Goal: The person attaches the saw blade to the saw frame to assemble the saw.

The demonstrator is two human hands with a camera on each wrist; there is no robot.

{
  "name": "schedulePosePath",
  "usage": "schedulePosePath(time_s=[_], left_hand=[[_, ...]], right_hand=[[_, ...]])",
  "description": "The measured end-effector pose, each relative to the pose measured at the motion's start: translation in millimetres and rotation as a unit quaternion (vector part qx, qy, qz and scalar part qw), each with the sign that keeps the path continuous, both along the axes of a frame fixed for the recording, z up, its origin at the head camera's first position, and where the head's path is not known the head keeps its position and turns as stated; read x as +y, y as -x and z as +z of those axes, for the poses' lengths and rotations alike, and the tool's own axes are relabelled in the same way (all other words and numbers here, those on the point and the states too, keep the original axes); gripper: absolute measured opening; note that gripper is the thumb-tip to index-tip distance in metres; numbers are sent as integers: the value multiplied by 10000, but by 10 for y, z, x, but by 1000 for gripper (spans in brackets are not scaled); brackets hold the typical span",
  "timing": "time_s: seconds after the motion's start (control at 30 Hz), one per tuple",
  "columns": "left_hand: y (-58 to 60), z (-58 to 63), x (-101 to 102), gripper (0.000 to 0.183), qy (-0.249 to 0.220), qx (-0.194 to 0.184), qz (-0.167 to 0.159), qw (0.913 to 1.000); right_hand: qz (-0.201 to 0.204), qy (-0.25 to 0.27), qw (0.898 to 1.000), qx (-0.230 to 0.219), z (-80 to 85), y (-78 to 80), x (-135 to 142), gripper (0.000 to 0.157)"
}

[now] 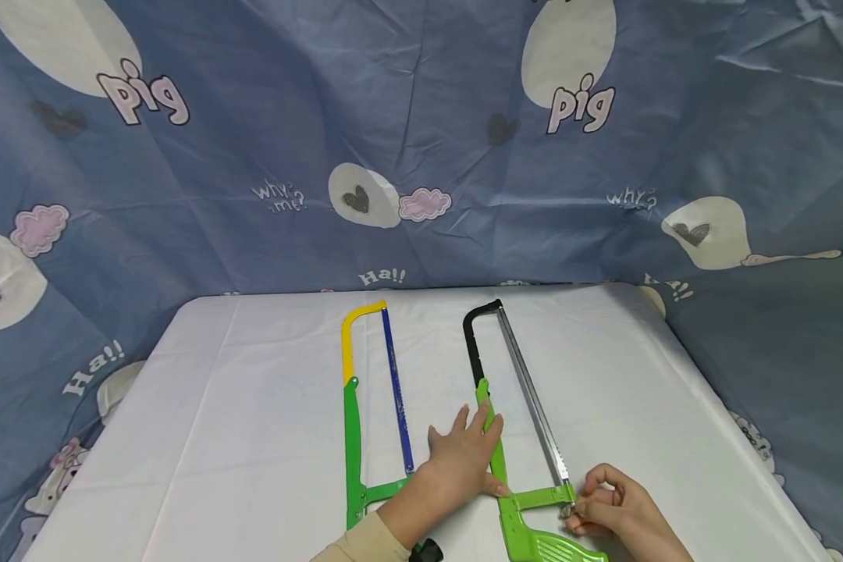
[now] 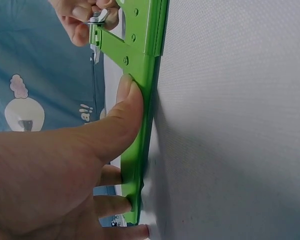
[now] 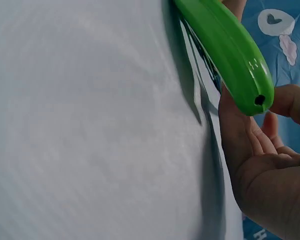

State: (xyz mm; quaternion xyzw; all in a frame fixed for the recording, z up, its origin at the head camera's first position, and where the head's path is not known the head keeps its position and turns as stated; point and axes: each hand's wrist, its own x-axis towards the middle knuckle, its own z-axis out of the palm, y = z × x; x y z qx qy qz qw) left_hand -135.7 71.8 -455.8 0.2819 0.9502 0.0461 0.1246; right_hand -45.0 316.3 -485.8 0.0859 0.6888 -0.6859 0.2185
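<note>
A hacksaw with a light-green frame (image 1: 511,521), black front bow (image 1: 472,343) and silver blade (image 1: 530,382) lies on the white table. My left hand (image 1: 458,462) rests on its frame with spread fingers, the thumb pressed to the green metal near the crossbar. At the blade's handle end, my right hand (image 1: 621,509) pinches the wing nut (image 2: 104,15) between thumb and fingers. The right wrist view shows the green handle (image 3: 235,55) in front of the right hand, covering part of its fingers.
Left of it lies a second hacksaw with a green frame (image 1: 353,445), yellow bow (image 1: 347,343) and blue blade (image 1: 396,382); my left forearm covers its lower part. The table (image 1: 253,414) is backed by a blue printed cloth (image 1: 267,94).
</note>
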Motion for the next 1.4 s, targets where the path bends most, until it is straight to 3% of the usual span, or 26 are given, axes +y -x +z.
schedulePosePath(time_s=[0.27,0.8,0.93,1.13,1.3,1.4], left_hand=[[1,-16,-5,104,25,-66,40,10000],[13,-25,-4,105,78,1,-21,10000],[9,-23,1,104,116,67,-5,9999],[4,-18,-1,103,73,6,68,9999],[2,-24,-11,102,-20,-68,106,9999],[-6,-19,-13,101,-87,-87,81,9999]], right_hand=[[165,593,9977,-283,-39,24,56,14],[457,1482,9861,-589,-96,35,107,11],[387,1038,9925,-516,-79,44,90,6],[187,-270,9995,-25,4,53,-35,18],[68,-1507,9861,700,35,35,-167,23],[-209,-2204,9717,819,58,8,-244,18]])
